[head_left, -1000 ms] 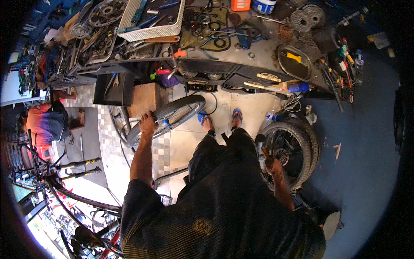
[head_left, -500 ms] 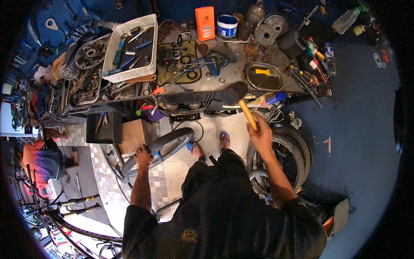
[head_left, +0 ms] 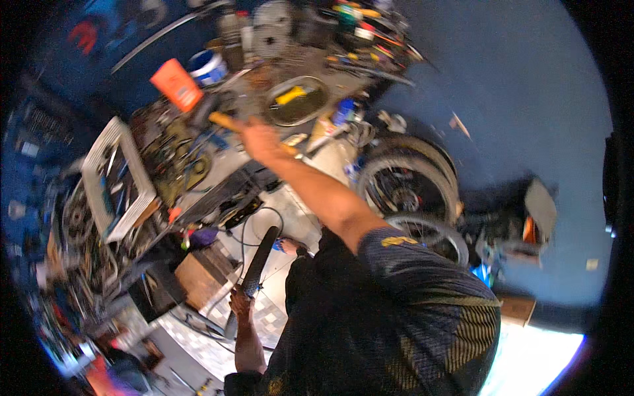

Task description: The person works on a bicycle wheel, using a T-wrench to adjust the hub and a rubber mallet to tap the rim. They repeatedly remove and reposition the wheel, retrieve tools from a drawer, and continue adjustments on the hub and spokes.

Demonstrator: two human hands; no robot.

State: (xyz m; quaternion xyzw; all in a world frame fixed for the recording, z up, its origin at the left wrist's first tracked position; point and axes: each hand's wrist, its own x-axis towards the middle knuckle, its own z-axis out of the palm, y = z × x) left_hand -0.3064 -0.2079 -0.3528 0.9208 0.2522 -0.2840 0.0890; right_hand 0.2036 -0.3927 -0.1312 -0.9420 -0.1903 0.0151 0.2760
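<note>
Mallet and right hand had moved left since the earlier frame, from in front of the table to over it, toward the orange box. The view had swung round as well, so much of the shift among the other things came from the turning head.

The right fingers were wrapped round the yellow handle, whose butt showed beyond the palm. The dark head was blurred against the clutter near the box and the blue-and-white tub; whether it touched anything, I could not tell. The oval tray was just beyond the hand.

Low down, the left hand was at the side of the bicycle wheel, which stood on its tyre over the floor tiles, near the wooden box. Those fingers touched the tyre, but I could not tell how tightly they were closed.

The step in hand seemed to be a reach across the table with the mallet while the wheel was steadied. As I judged it, the next move called for care around the box and tub, and a left hand that kept the wheel from tipping
</note>
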